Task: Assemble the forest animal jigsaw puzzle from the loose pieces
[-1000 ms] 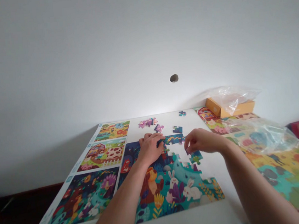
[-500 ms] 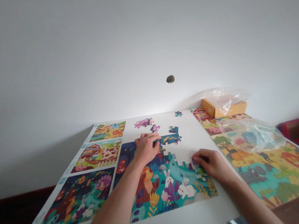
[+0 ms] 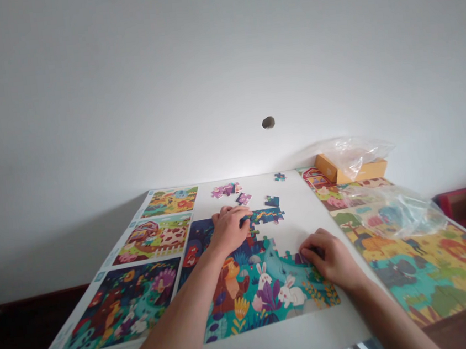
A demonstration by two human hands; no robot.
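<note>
A partly assembled jigsaw puzzle (image 3: pixel 275 281) with white rabbits and a brown bear lies on the white table in front of me. My left hand (image 3: pixel 231 229) rests on its upper part, the bent fingers spread over the joined pieces. At the puzzle's right edge, my right hand (image 3: pixel 329 256) has thumb and fingers pinched together at a puzzle piece, mostly hidden under them. Past my left hand lie a loose purple piece (image 3: pixel 243 199), a dark blue piece (image 3: pixel 272 201) and a teal piece (image 3: pixel 280 176). A few purple pieces (image 3: pixel 225 190) are clustered nearby.
On the left lies a reference sheet (image 3: pixel 124 305) with three pictures. An animal puzzle (image 3: pixel 434 264) spreads out on the right, partly under a clear plastic bag (image 3: pixel 403 212). Behind it stands a yellow box (image 3: pixel 361 172) with more plastic. The wall (image 3: pixel 166 92) borders the table's far side.
The piece under my right hand now sits flush with the puzzle's right side, where it was askew before. My right hand has shifted slightly; my left hand stays in place.
</note>
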